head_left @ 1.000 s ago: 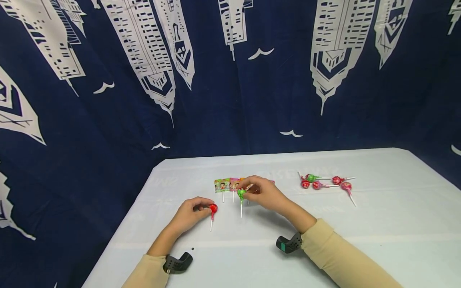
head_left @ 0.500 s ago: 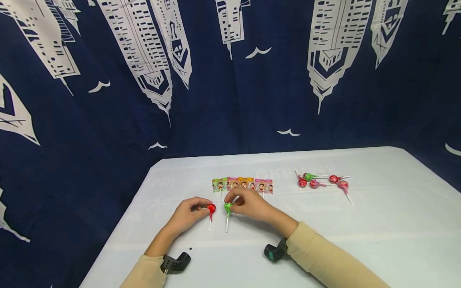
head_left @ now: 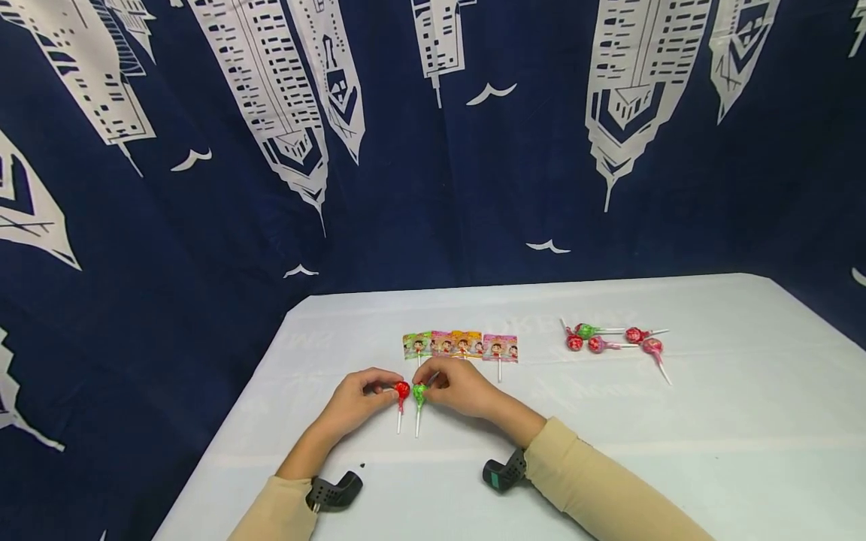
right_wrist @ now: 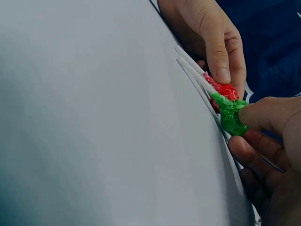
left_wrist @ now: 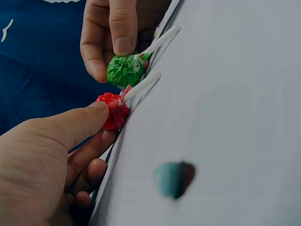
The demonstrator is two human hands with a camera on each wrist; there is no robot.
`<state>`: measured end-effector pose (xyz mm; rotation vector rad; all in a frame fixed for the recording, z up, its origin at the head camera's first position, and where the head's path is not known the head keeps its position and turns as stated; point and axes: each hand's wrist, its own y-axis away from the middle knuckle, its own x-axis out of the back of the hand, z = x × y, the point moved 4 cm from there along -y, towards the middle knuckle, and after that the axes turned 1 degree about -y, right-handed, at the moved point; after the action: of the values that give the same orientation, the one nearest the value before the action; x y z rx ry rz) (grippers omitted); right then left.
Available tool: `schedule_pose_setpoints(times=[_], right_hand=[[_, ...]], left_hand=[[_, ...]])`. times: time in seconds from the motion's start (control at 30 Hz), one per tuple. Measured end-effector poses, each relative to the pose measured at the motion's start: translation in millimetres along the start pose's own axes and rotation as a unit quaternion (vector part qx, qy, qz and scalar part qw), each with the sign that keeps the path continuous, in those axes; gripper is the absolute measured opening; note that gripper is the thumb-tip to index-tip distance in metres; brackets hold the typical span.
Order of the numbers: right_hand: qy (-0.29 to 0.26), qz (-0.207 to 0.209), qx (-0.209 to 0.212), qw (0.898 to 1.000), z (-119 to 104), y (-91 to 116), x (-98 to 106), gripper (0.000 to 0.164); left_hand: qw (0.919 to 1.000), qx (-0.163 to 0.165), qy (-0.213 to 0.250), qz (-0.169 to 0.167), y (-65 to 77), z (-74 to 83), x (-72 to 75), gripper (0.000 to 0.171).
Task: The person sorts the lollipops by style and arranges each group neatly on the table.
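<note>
Between thumb and fingers, my left hand point(head_left: 361, 400) pinches the wrapped head of a red lollipop point(head_left: 402, 390). Close to its right, my right hand point(head_left: 455, 386) pinches a green lollipop point(head_left: 419, 394) by its head. Both white sticks point toward me, nearly side by side, low over the white table point(head_left: 433, 481). In the left wrist view the green lollipop point(left_wrist: 125, 71) sits right by the red lollipop point(left_wrist: 113, 110). From the right wrist, the green lollipop point(right_wrist: 232, 115) partly covers the red lollipop point(right_wrist: 225, 90).
Behind my hands, several flat-wrapped lollipops point(head_left: 500, 349) with cartoon wrappers lie in a row, partly hidden by the right hand. Farther right is a loose group of round lollipops point(head_left: 595, 344) in red, pink and green. A dark blue printed cloth point(head_left: 433, 188) hangs behind the table.
My right hand has moved left and toward me with the green lollipop, bringing it beside the red one. The left hand holds its place with the red lollipop.
</note>
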<state>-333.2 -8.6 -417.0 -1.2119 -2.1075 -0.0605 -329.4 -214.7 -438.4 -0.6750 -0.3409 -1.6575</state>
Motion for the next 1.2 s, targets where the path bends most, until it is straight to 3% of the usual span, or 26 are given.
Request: schedule_pose_setpoints(times=[0.83,1.07,1.2], right_hand=[[0.038,0.018,0.019,0.999,-3,3,-5,0.023],[0.077,0.036,0.055,0.995,-14,3,9,0.026],[0.077,0.044,0.051,0.995,-17,3,24,0.025]], left_hand=[[0.9999,-0.009,-0.009,-0.008,0.7,1.6,-0.2,0.021],[0.9998,-0.013,-0.013,-0.01,1.2,2.7,0.4,0.021],[0.9998,-0.012,-0.014,-0.008,1.0,3.5,0.2,0.021]])
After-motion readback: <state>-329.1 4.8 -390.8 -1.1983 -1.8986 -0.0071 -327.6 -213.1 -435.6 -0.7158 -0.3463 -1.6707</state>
